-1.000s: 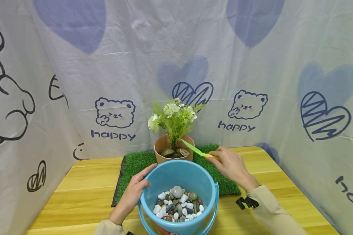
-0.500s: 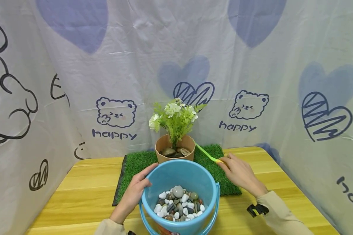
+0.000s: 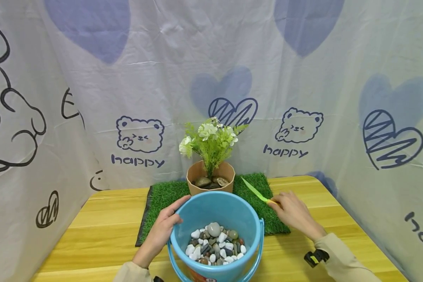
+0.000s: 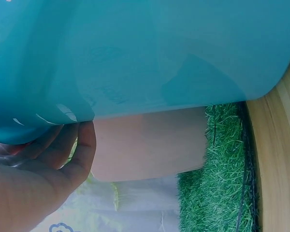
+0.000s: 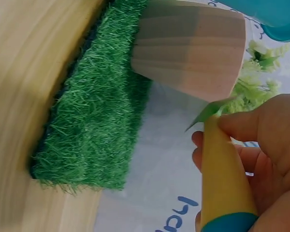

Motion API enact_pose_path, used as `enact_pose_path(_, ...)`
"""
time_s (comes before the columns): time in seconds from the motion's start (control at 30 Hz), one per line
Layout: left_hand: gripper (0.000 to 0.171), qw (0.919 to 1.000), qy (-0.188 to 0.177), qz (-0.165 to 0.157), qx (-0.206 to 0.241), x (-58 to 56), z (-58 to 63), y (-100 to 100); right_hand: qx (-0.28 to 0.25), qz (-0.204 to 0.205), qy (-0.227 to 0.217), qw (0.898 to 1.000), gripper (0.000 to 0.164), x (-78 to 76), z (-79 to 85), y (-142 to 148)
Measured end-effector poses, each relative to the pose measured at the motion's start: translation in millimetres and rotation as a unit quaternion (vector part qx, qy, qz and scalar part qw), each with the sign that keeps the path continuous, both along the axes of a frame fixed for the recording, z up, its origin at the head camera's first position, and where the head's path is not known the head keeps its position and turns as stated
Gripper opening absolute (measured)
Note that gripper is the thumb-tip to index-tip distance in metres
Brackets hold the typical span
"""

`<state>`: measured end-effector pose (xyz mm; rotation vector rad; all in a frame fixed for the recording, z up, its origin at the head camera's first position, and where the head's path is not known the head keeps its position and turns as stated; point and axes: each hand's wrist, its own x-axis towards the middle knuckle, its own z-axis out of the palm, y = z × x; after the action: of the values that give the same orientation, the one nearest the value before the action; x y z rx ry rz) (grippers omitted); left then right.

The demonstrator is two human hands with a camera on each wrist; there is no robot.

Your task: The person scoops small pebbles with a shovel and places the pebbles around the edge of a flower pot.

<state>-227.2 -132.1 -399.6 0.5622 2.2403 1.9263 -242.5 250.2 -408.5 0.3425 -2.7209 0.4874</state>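
Observation:
My left hand (image 3: pixel 160 227) grips the left rim of a blue bucket (image 3: pixel 216 201), thumb over the inside and fingers against the outer wall. Many white, grey and brown pebbles (image 3: pixel 215 244) cover the bucket's bottom. Away to the right, my right hand (image 3: pixel 293 213) holds a small garden trowel (image 3: pixel 255 190) by its yellow handle (image 5: pixel 224 169). The trowel's narrow green blade points up and left above the artificial grass mat, with no pebbles visible on it. Just behind the bucket stands a tan flowerpot (image 3: pixel 211 190) with white flowers, green leaves (image 3: pixel 211 145) and a few larger stones (image 3: pixel 202 181).
The green grass mat (image 3: pixel 273 219) lies under the pot on a yellow wooden table (image 3: pixel 102 223). A printed white curtain (image 3: pixel 183 51) hangs behind and on both sides. The bucket's blue handle (image 3: pixel 259 254) hangs down at its front.
My right hand has drawn the trowel right and slightly down, away from the flowerpot. The left hand stays on the bucket rim, and the pebbles look unchanged.

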Motion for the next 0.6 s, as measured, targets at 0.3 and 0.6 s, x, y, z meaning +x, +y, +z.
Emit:
enact_pose_path(0.3, 0.065, 1.0, -0.001, -0.001, 0.003, -0.2, -0.5, 0.2, -0.022, -0.013, -0.117, 0.993, 0.012, 0.3, -11.7, 4.9)
enact_pose_path(0.6, 0.065, 1.0, -0.001, 0.002, 0.003, 0.1, 0.0, 0.8, -0.052, -0.011, -0.176, 0.983, 0.031, 4.8, -30.6, 8.5)
